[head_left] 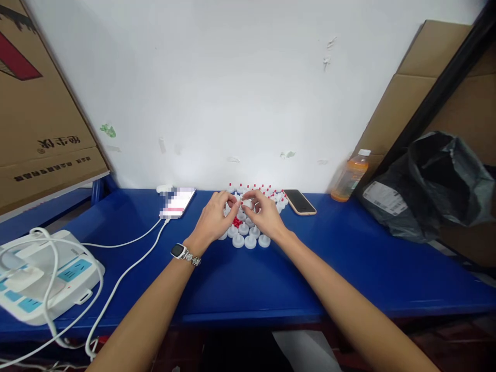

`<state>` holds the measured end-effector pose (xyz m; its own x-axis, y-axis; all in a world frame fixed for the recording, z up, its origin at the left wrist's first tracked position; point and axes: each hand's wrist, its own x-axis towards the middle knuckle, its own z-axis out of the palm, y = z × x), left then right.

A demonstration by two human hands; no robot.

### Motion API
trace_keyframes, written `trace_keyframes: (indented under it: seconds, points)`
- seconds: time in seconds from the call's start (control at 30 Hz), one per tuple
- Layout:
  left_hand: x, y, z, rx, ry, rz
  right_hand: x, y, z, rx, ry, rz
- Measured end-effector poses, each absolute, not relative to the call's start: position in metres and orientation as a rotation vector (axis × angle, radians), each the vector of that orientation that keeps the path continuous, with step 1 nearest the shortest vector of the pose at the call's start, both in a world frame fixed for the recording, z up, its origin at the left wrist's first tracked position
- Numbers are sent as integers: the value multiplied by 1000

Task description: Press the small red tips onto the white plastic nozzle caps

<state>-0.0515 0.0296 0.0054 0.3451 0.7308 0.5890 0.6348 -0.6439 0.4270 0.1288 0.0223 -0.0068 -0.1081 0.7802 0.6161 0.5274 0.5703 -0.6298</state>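
Over a cluster of white nozzle caps, my two hands meet at the middle of the table. Thumb and fingers of my right hand point(265, 214) are closed round one white nozzle cap point(247, 204), its narrow end turned toward the left hand. A spot of red shows at that end. My left hand point(217, 217), with a watch point(178, 251) on its wrist, is pinched close to it; what its fingertips hold is too small to make out. Below the hands lie small red tips point(237, 222) and bare white nozzle caps point(250, 242). Red-tipped caps point(262, 189) stand upright behind.
On the blue table point(256, 289), a black phone point(300, 202) lies right of the caps and a lit phone point(180, 201) left, with cables. A power strip point(58, 274) sits at far left. An orange drink bottle point(351, 175) and dark plastic bag point(418, 186) stand at right.
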Motion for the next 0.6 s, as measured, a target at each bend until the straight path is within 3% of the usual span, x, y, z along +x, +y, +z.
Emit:
trace_keyframes:
  seconds: [0.27, 0.5, 0.6]
  points:
    - [-44, 24, 4, 2882, 1324, 892, 120, 11, -7, -1010, -1838, 321]
    - [-55, 31, 9, 2465, 1416, 1316, 146, 20, -2, -1093, -1764, 51]
    - [-66, 39, 3, 2523, 1291, 1020, 156, 23, -1, -1207, -1620, 65]
